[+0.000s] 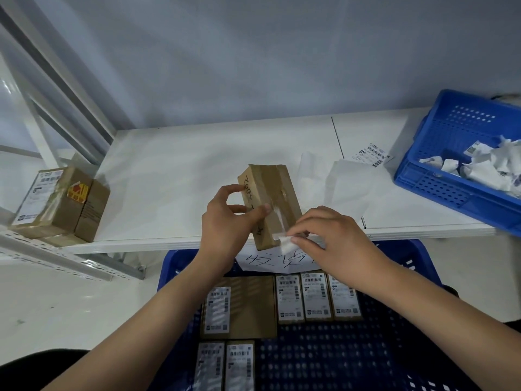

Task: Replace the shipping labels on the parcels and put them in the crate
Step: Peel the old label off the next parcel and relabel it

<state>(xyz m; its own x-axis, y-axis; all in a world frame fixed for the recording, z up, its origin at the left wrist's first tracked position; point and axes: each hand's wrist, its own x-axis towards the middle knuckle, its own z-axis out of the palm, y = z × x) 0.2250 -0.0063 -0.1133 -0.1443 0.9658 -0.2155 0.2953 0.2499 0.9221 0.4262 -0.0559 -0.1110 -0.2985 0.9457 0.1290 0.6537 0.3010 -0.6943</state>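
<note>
My right hand [329, 238] pinches a crumpled scrap of old white label [286, 242] between thumb and forefinger, at the near end of the small cardboard parcel [269, 201]. My left hand [225, 218] clamps that parcel from its left side, thumb pressed across the taped top and forefinger hooked on the far edge, holding it tilted above the front lip of the white table [197, 153]. A pale strip of label residue [277, 218] runs up the brown tape from the scrap.

To do this well, I judge I should peel low and slow, pulling back along the box rather than straight up, so the paper comes off whole and the tape beneath does not lift. My left thumb sits close to the strip; keeping it pressed there should stop the box twisting.

The scrap belongs in the blue bin [439, 176] at my right, where torn labels [485, 167] already lie. A fresh label [372, 155] waits on the table just left of it. Relabelled parcels [315, 297] lie flat in the blue crate [352, 356] below my wrists; unprocessed boxes [62, 204] stand at the far left.
</note>
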